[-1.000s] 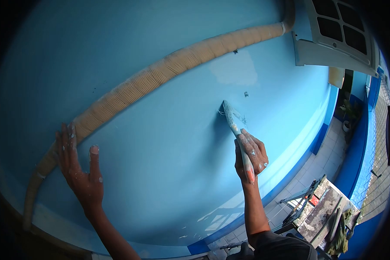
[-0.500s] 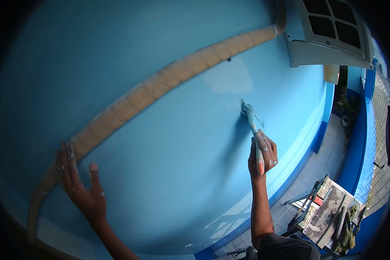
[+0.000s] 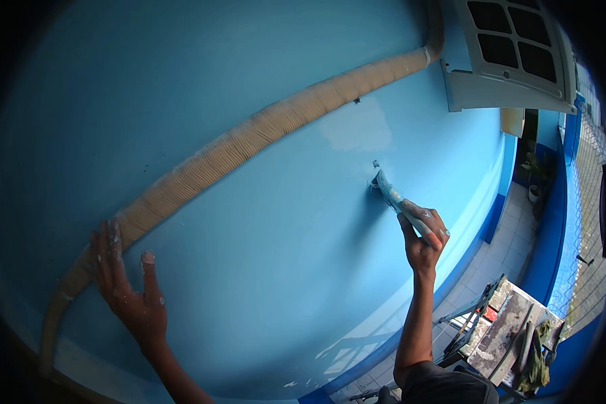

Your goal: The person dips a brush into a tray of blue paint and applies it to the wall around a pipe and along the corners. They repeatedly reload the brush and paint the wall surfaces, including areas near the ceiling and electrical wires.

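My right hand (image 3: 424, 232) is closed around the handle of a paintbrush (image 3: 389, 193). The brush's bristles, coated in pale blue paint, press against or sit very close to the light blue wall (image 3: 269, 236). A small dark mark shows on the wall just above the bristle tips. My left hand (image 3: 131, 283) lies spread, its fingers resting on the lower part of a tape-wrapped beige pipe (image 3: 249, 138) that runs diagonally along the wall. Both hands are spotted with paint.
An air-conditioner outdoor unit (image 3: 518, 47) hangs on a bracket at upper right. A paint-stained ladder platform (image 3: 505, 330) stands at lower right, with a green rag (image 3: 535, 363) on it. Beyond are a tiled floor (image 3: 475, 269), a potted plant (image 3: 533, 192) and a wire fence (image 3: 589, 236).
My right hand has shifted right, tilting the brush so its handle points more to the lower right. The bristles have moved slightly down. My left hand stays on the pipe.
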Available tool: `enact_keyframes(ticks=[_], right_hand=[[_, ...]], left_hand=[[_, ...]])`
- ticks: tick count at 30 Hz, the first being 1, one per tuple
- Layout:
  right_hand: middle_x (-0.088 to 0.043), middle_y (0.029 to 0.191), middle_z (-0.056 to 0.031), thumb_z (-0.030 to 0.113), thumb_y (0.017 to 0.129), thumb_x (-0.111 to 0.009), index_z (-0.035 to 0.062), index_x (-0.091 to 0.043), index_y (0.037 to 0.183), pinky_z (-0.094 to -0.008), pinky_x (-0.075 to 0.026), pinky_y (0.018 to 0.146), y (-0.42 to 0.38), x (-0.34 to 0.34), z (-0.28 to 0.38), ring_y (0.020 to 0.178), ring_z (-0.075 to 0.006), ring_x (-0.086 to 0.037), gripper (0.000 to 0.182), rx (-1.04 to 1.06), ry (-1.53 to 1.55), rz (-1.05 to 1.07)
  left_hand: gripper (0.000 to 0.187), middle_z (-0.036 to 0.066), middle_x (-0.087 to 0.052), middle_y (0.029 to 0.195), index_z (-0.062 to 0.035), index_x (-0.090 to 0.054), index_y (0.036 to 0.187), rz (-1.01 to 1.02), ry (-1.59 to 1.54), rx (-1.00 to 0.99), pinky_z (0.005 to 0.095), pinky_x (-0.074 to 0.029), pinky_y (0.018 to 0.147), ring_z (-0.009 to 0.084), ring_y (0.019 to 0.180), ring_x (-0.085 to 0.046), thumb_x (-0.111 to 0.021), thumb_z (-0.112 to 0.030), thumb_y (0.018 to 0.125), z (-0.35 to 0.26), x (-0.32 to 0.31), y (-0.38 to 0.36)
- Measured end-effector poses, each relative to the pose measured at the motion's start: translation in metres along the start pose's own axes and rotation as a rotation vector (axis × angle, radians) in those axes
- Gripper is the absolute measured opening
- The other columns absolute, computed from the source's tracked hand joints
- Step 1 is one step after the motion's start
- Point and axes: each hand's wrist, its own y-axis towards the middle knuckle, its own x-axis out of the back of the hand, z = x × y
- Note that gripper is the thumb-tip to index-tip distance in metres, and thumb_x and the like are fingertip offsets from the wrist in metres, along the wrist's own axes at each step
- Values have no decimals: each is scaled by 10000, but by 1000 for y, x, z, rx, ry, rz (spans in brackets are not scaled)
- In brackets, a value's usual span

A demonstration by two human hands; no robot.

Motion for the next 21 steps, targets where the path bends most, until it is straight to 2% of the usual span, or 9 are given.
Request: enact_keyframes(ticks=[1, 3, 5, 10, 13, 14, 17, 19, 21], right_hand=[[-735, 946, -99, -5, 776, -765, 65, -735, 1009, -334, -566, 755, 2, 8, 0, 849, -215, -700, 245, -93, 95, 33], [-728, 944, -93, 9, 789, -764, 69, -738, 1007, -321, -567, 747, 14, 4, -1, 856, -197, -701, 227, -55, 41, -142], [-729, 937, -89, 16, 797, -761, 73, -738, 1009, -312, -564, 743, 28, -3, 0, 863, -197, -701, 221, -89, 18, -173], [-737, 910, -78, -7, 743, -773, 77, -748, 982, -316, -539, 738, 42, 3, 21, 803, -197, -685, 254, 66, 70, 70], [-734, 941, -84, 7, 791, -758, 90, -747, 1015, -318, -568, 763, 57, 2, 21, 841, -193, -704, 239, 40, 107, -184], [-731, 943, -86, 28, 813, -753, 87, -743, 1022, -327, -579, 765, 62, -4, 17, 854, -199, -708, 217, 27, 22, -226], [-732, 941, -87, 51, 816, -761, 64, -738, 1012, -305, -571, 729, 67, -47, 16, 823, -185, -704, 197, -25, 104, -313], [-739, 922, -62, 5, 757, -764, 59, -733, 961, -292, -543, 658, 62, -59, 52, 733, -214, -670, 213, 200, -11, -246], [-740, 925, -69, -12, 730, -772, 57, -733, 957, -294, -543, 665, 51, -48, 84, 741, -214, -675, 241, 244, 132, -73]], left_hand=[[494, 111, -426, 1489, -126, -452, 1430, 6, -7, 7, 572, -277, 1144, 340, 1412, -339, -543, -302, 977, -1, 1, 0], [495, 109, -440, 1478, -136, -466, 1422, -8, -19, 8, 577, -275, 1141, 342, 1403, -352, -543, -329, 972, 0, 0, 0], [498, 107, -454, 1467, -146, -481, 1414, -24, -33, 9, 583, -272, 1137, 344, 1394, -366, -544, -355, 967, 0, -1, -1], [496, 116, -441, 1474, -139, -464, 1423, -12, -4, 3, 581, -281, 1138, 346, 1400, -354, -547, -332, 973, 0, 1, -1], [506, 121, -442, 1472, -141, -464, 1424, 3, 16, 12, 581, -281, 1137, 349, 1394, -361, -539, -363, 975, -1, 2, -1], [506, 121, -442, 1472, -141, -464, 1424, 4, 18, 15, 581, -281, 1137, 349, 1394, -361, -539, -363, 975, -1, 3, -1], [515, 124, -440, 1472, -143, -464, 1424, 0, 20, 14, 582, -278, 1137, 348, 1394, -361, -534, -383, 974, -2, 3, -1], [522, 106, -457, 1461, -153, -485, 1411, -17, 1, 26, 592, -267, 1137, 339, 1385, -374, -544, -402, 956, -1, 1, 0], [524, 106, -458, 1460, -152, -485, 1411, -18, 11, 24, 592, -267, 1137, 339, 1384, -376, -547, -402, 955, -2, 2, 0]])
